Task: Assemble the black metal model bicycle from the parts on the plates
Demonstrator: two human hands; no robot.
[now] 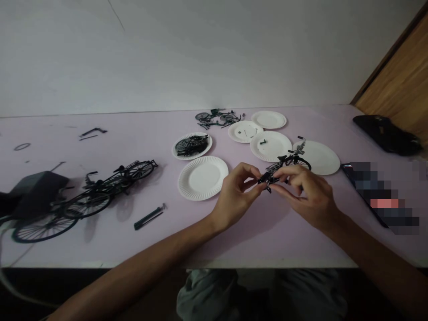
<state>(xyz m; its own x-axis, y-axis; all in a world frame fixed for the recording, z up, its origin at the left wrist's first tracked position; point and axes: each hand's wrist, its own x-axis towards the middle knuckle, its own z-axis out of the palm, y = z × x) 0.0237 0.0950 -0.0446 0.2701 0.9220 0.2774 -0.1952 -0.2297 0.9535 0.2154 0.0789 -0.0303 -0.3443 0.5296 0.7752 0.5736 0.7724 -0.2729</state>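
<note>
Hands: the left hand (pixel 236 198) and right hand (pixel 309 196) are close together above the desk (pixel 100 249), each pinching the model between thumb and fingers from opposite sides.

Held item: a miniature black bicycle model (pixel 274 171) lies between both hands, clear of the desk and partly hidden by the fingers. Its spoked wheel (pixel 299 163) shows beyond the right hand.

Near plates: a bare paper plate (pixel 203 178) lies just left of the hands. A second paper plate (pixel 270 146), carrying a small dark part (pixel 262 141), and a third paper plate (pixel 318 157) lie beyond them.

Left side: two assembled model bicycles (pixel 110 189) (pixel 43 227) stand near a dark box (pixel 36 191). A slim dark rod (pixel 149 217) lies apart from them.

Right side: a dark phone (pixel 364 191), partly blurred out, and a black pouch (pixel 384 134).

Far plates: one plate (pixel 175 149) is heaped with black parts, and another (pixel 245 131) holds a few small pieces. A bare plate (pixel 268 119) lies behind it, near loose dark-green bicycle parts (pixel 217 118).

Risks: a slip could drop the model onto the plates and scatter small parts. Excess finger pressure could bend thin members. A knocked plate could spill its pieces.
</note>
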